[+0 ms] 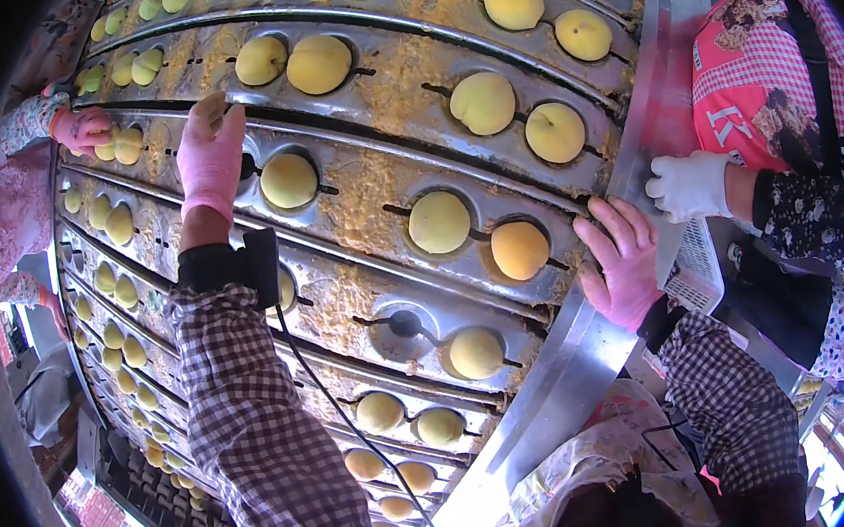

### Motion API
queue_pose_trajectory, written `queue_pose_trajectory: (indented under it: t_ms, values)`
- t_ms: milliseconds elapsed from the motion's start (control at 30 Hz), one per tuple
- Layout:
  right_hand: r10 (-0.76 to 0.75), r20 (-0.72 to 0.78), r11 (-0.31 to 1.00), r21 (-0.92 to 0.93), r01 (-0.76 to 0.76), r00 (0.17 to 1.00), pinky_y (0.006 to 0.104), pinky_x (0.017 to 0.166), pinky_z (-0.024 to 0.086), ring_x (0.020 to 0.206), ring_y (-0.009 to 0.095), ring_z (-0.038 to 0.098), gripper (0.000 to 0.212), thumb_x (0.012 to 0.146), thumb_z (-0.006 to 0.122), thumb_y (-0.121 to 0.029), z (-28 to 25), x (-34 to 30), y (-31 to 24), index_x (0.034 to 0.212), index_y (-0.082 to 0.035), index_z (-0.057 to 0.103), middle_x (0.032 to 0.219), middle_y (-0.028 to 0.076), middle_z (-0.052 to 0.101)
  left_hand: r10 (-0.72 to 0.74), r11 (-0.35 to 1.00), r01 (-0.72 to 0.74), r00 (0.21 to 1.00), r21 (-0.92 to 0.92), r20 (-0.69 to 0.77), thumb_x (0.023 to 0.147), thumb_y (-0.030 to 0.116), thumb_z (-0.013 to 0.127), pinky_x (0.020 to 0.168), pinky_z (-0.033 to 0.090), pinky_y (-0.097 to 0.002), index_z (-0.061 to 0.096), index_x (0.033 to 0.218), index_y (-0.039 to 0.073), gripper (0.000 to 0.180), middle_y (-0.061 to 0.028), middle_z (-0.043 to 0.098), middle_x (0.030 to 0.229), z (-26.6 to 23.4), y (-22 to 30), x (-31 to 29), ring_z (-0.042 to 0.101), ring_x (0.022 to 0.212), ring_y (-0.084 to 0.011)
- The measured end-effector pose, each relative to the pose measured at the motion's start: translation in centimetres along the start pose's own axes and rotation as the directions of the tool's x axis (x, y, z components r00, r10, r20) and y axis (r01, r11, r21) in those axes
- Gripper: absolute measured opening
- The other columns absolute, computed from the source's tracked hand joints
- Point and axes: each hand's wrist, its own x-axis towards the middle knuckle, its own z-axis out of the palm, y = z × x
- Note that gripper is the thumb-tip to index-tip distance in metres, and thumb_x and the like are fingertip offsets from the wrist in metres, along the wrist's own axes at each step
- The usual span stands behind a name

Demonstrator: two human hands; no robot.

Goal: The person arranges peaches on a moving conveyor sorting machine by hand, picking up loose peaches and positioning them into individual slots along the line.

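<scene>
My left hand (210, 162), in a pink glove, reaches over the metal fruit trays with its thumb apart from the fingers; nothing shows in it. Just right of it, a yellow peach (288, 181) sits in a cup, with a partly hidden cup beside its wrist. My right hand (621, 264), gloved in pink too, lies with fingers spread at the trays' right edge, by the metal side rail (574, 335). Closest to those fingers is an orange-yellow peach (520, 250), beside a greener peach (439, 222). Below them, one cup (406, 333) holds no fruit next to another peach (476, 353).
Brownish pulp (361, 194) coats the trays. Across the trays at left, another person's pink-gloved hand (82, 131) touches fruit. At right stands a co-worker with a white-gloved hand (688, 187) near the rail, above a white plastic basket (695, 265). A black cable (339, 408) hangs from my left wrist.
</scene>
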Motion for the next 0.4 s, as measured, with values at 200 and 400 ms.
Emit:
queue_pose_trajectory:
  t_ms: [200, 400]
  values:
    - [-0.002, -0.006, 1.000, -0.003, 0.002, 1.000, 0.0502, 0.109, 0.031, 0.130, 0.033, 0.040, 0.058, 0.069, 0.064, -0.021, 0.0, -0.3, -0.4, 0.126, -0.013, 0.060, 0.140, 0.010, 0.049, 0.043, 0.903, -0.108, 0.986, 0.416, 0.162, 0.082, 0.044, 0.073, 0.108, 0.036, -0.0429, 0.059, 0.131, 0.008, 0.062, -0.0145, 0.060, 0.129, -0.9, 0.8, -9.5, 0.052, 0.124, -0.0327]
    - [0.002, 0.006, 1.000, -0.002, -0.002, 1.000, 0.0498, 0.110, 0.030, 0.130, 0.033, 0.040, 0.057, 0.069, 0.064, -0.021, -0.1, -1.5, -2.6, 0.126, -0.014, 0.059, 0.140, 0.010, 0.049, 0.155, 0.887, -0.161, 0.987, 0.432, 0.050, 0.073, 0.030, 0.077, 0.109, 0.033, -0.0448, 0.055, 0.130, 0.015, 0.063, -0.0102, 0.057, 0.132, 1.1, 2.8, -12.7, 0.050, 0.124, -0.0330]
